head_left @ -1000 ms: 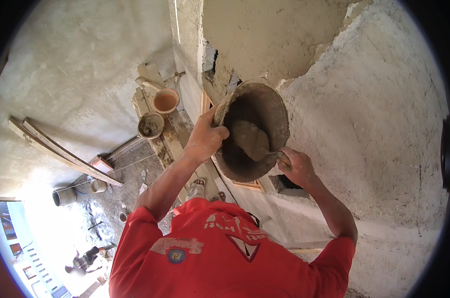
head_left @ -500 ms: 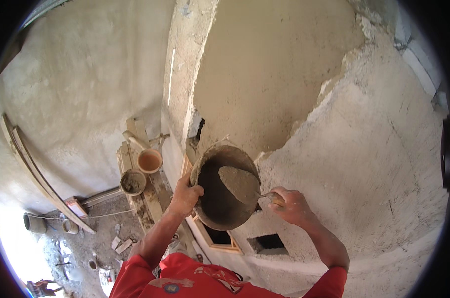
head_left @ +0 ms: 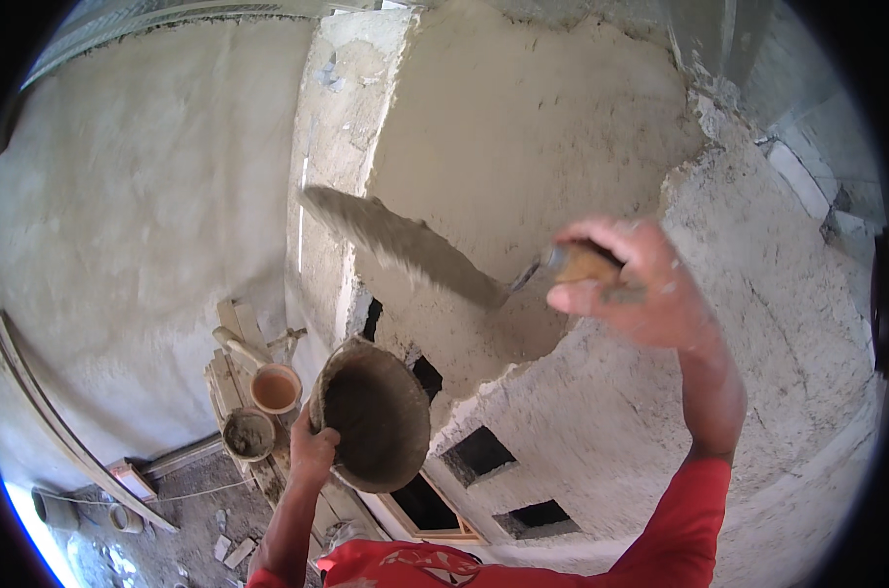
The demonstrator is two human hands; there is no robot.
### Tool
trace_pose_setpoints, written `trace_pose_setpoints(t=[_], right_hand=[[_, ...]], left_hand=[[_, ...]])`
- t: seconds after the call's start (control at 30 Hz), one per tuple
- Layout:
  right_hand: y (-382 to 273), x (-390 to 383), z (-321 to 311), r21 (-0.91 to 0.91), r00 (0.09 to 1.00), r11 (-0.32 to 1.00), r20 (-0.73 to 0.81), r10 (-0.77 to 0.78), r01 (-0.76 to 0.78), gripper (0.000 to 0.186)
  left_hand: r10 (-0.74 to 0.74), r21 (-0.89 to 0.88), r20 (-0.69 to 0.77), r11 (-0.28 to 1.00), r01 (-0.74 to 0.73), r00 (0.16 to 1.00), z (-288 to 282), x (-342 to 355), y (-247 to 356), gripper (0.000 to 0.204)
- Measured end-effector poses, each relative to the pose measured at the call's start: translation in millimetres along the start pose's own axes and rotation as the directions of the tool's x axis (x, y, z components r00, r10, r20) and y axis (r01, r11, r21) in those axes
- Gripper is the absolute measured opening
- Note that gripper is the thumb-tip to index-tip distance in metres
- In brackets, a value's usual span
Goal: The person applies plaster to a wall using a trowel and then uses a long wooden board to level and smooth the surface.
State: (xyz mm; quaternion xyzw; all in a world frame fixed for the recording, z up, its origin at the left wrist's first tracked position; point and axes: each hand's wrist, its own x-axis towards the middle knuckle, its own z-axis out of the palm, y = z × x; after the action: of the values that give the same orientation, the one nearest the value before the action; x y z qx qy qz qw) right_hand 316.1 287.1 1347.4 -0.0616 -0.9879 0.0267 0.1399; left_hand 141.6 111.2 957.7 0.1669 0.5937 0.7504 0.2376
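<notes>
My left hand (head_left: 312, 449) is closed on the left rim of a round, dirty bucket (head_left: 412, 387), which is tipped so that grey mortar (head_left: 366, 421) shows inside. Raised to the right, my right hand (head_left: 641, 279) grips the wooden handle of a trowel (head_left: 525, 274). The trowel's blade points up and left, smeared by motion, with a load of grey mortar (head_left: 405, 240) along it. Behind the blade is a smooth, damp-looking plaster patch (head_left: 523, 118) on the wall. Whether the blade touches the wall, I cannot tell.
Rougher, paler wall (head_left: 680, 392) borders the patch on the right. Dark openings (head_left: 479, 456) and a wooden frame (head_left: 405, 514) lie low on it. Left stand planks (head_left: 231, 367) bearing an orange-brown bucket (head_left: 276, 389) and a mortar container (head_left: 248, 433). Long curved boards (head_left: 52, 412) lean farther left.
My right hand has lifted the loaded trowel out of the bucket, up toward the plaster patch. My left hand and the bucket have shifted left and down in view. The view has tilted upward.
</notes>
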Motion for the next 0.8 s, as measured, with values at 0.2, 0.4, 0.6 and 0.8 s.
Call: trace_pose_setpoints(t=[0.2,0.4,0.6,0.8], right_hand=[[30.8,51.4,-12.7,0.426,0.900,0.795,0.142,0.412,-0.431,0.055],[132.4,-27.3,-88.9,-0.052,0.501,0.717,-0.750,0.432,-0.695,0.063],[122.0,-61.1,-2.7,0.167,0.633,0.675,-0.244,0.735,-0.719,0.054],[109.5,-69.0,177.1,0.149,0.692,0.759,0.548,0.470,-0.633,0.030]], left_hand=[[0.046,-0.015,-0.049,0.999,-0.047,0.998,-34.6,23.4,-11.8,0.062],[-0.043,-0.023,-0.019,0.999,0.043,0.999,-42.3,28.4,-22.9,0.062],[-0.025,0.041,0.033,0.999,0.024,0.999,-34.6,45.6,-49.1,0.064],[-0.048,0.066,0.065,0.997,0.044,0.997,-16.0,48.0,-48.0,0.064]])
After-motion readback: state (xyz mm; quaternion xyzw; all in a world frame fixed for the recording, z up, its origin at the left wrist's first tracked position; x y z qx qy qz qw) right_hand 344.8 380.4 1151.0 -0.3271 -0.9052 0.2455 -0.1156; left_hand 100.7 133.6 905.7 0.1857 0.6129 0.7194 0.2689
